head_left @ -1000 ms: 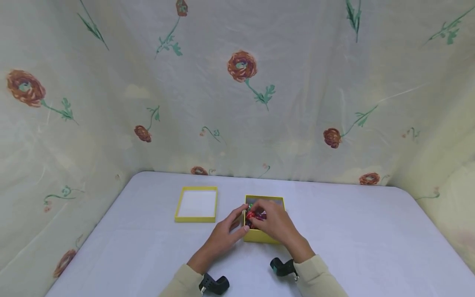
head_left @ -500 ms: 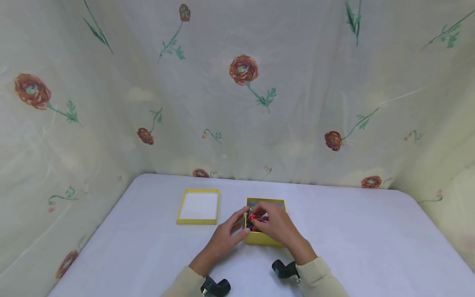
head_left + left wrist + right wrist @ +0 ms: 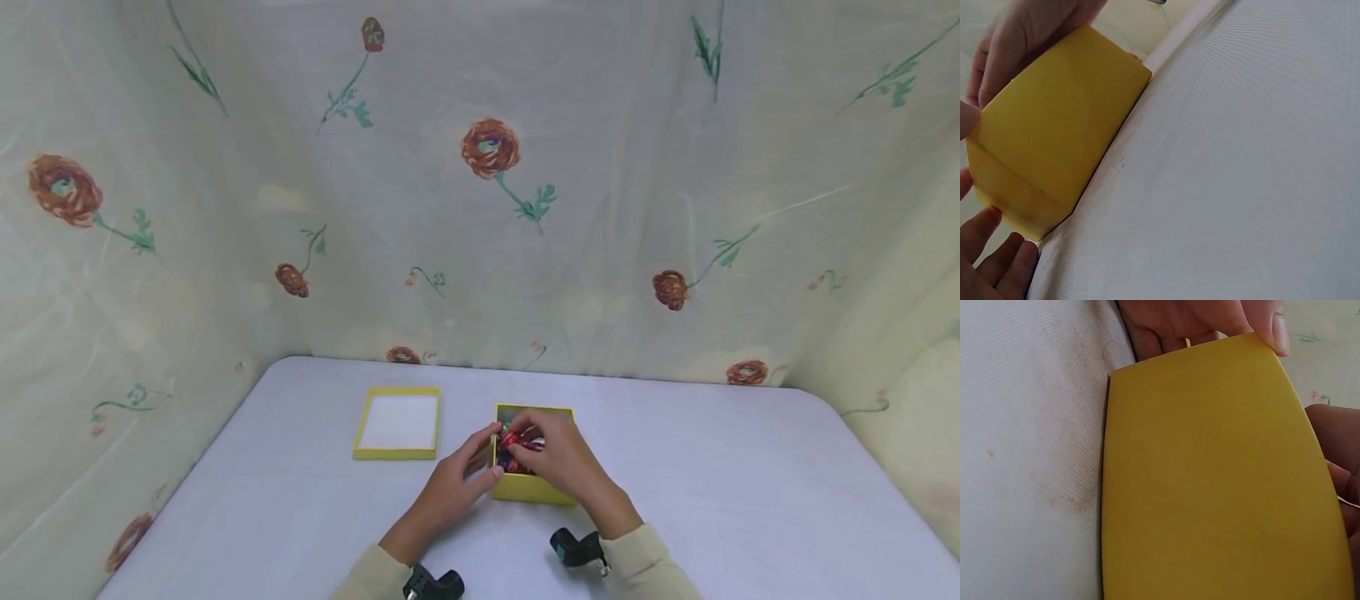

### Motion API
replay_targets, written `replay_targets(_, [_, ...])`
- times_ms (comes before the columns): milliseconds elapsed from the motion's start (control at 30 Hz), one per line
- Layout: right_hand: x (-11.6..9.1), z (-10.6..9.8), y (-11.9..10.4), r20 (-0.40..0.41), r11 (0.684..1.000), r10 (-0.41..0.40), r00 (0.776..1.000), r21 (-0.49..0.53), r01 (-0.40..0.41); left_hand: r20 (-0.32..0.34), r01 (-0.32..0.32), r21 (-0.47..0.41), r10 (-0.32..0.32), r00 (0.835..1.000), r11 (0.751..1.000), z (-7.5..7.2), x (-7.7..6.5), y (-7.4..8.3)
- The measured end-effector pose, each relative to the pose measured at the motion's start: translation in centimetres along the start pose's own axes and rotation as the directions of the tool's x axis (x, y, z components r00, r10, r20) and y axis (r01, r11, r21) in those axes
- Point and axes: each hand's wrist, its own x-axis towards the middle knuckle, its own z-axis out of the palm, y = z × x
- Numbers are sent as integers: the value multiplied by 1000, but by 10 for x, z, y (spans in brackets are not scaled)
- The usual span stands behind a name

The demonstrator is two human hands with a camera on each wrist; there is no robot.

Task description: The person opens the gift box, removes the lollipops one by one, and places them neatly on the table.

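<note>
An open yellow box (image 3: 534, 490) stands on the white table, with several shiny wrapped pieces in red, green and dark colours inside. My left hand (image 3: 450, 479) holds the box at its left side, thumb at the front left corner and fingertips along the left wall, as the left wrist view also shows. Over the box, my right hand (image 3: 561, 454) pinches a shiny red wrapped candy (image 3: 511, 439) between thumb and index finger. Its other fingers and the back of that hand hide part of the contents. Both wrist views are mostly filled by the box's plain yellow walls (image 3: 1210, 469).
To the left of the box lies its yellow-rimmed lid (image 3: 396, 455), white inside facing up. A white cloth covers the table (image 3: 712, 475). Behind and at both sides hangs a pale curtain (image 3: 585, 275) with printed flowers. Black wrist cameras (image 3: 577, 547) sit on both forearms.
Both hands stay at the box, and the right fingers shift slightly around the red candy. The whole scene sits a little lower in the head view; box and lid keep their places.
</note>
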Motion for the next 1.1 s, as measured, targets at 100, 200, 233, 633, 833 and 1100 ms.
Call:
replay_targets(100, [0,-1,0,-1,1000,4,1000,6,-4,0,-8,5,8,1000,1000,0,-1,2])
replay_targets(200, [-1,0,1,9,1000,10,1000,5,-10,-4,-5,8,5,1000,1000,1,-3,2])
replay_targets(233, [-1,0,1,9,1000,12,1000,4,-12,-6,-12,10,12,1000,1000,1,-3,2])
replay_targets(633, [0,-13,-3,-10,999,-24,1000,-24,24,4,4,22,-4,1000,1000,0,-1,4])
replay_targets(833, [2,-24,-3,-31,998,-45,998,-44,44,8,20,18,-20,1000,1000,-1,2,5])
replay_targets(1100, [0,-30,1,-32,997,-51,998,-65,49,8,45,23,-45,999,999,-1,-3,3])
